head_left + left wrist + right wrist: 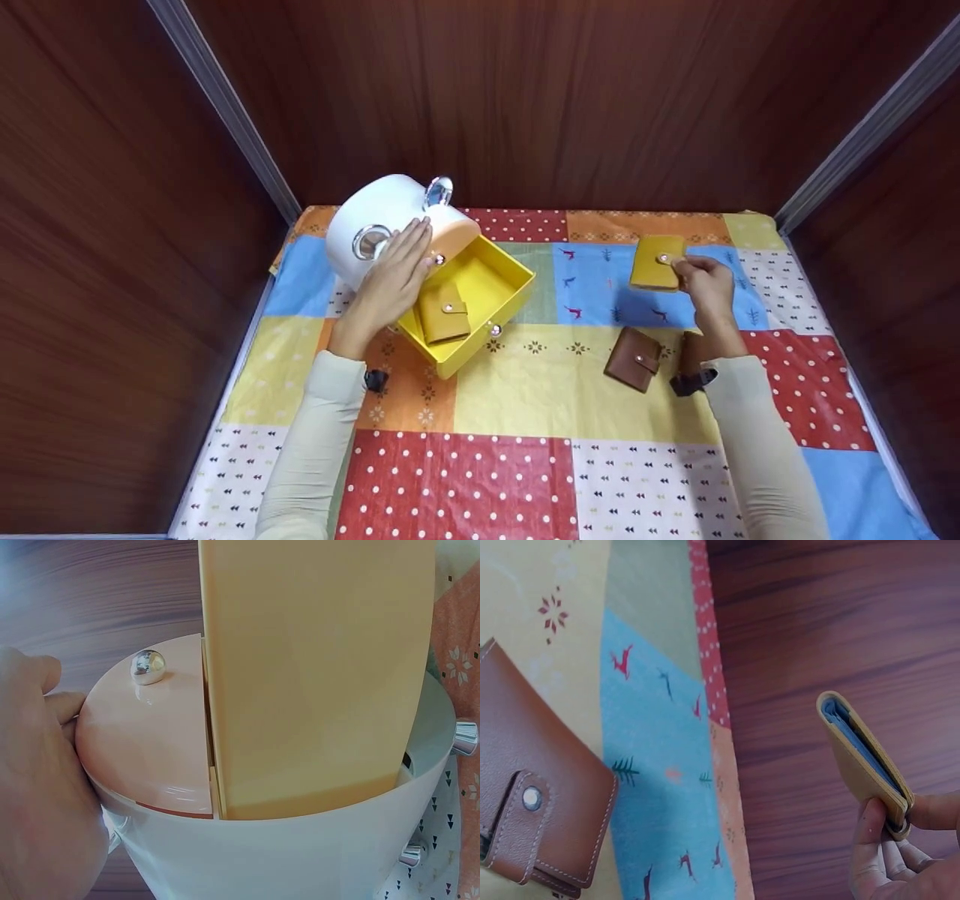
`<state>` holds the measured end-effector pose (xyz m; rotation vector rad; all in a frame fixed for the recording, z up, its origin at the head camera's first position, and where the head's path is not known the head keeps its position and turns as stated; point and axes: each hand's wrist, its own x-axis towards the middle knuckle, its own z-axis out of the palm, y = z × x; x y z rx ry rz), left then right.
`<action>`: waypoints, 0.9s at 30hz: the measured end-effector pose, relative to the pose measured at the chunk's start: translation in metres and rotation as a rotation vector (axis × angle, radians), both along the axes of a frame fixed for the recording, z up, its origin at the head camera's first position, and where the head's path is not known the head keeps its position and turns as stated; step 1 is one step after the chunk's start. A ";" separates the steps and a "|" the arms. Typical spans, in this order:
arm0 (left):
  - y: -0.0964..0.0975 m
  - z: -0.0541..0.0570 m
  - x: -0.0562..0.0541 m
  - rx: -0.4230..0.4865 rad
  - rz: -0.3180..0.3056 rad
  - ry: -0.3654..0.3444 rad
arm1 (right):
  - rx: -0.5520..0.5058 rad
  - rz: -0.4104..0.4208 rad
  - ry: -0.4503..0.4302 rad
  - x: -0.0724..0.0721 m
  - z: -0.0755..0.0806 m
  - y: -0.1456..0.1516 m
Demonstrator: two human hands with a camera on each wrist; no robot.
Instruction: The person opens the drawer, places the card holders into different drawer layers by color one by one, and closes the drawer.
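My right hand [707,289] pinches a yellow wallet [654,262] by its snap-strap side, above the blue patch of the cloth. The right wrist view shows the same yellow wallet [859,765] edge-on between thumb and fingers. On the left, my left hand [394,274] lies with straight fingers on top of a white rounded box [397,195] with an orange-pink front panel [142,742]. From that box a yellow drawer [499,281] is pulled out. Inside the drawer lies another wallet, mustard-brown [444,313], with a snap strap.
A brown wallet [634,360] lies on the patchwork cloth [525,390] below my right hand. Another brown wallet [694,352] is partly hidden behind my right wrist. Dark wood panels [510,105] stand at the back and both sides.
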<state>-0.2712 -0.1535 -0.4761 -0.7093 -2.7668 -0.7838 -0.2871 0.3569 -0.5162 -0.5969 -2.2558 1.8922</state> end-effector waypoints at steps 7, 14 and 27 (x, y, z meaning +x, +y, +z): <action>0.000 0.001 0.001 -0.001 0.009 -0.025 | -0.018 0.011 0.018 0.001 0.005 -0.003; -0.001 0.001 0.001 -0.018 0.007 -0.018 | 0.002 0.018 0.033 0.003 0.015 -0.010; 0.000 0.001 0.000 -0.014 0.009 -0.024 | -0.013 0.040 0.069 0.003 0.029 -0.024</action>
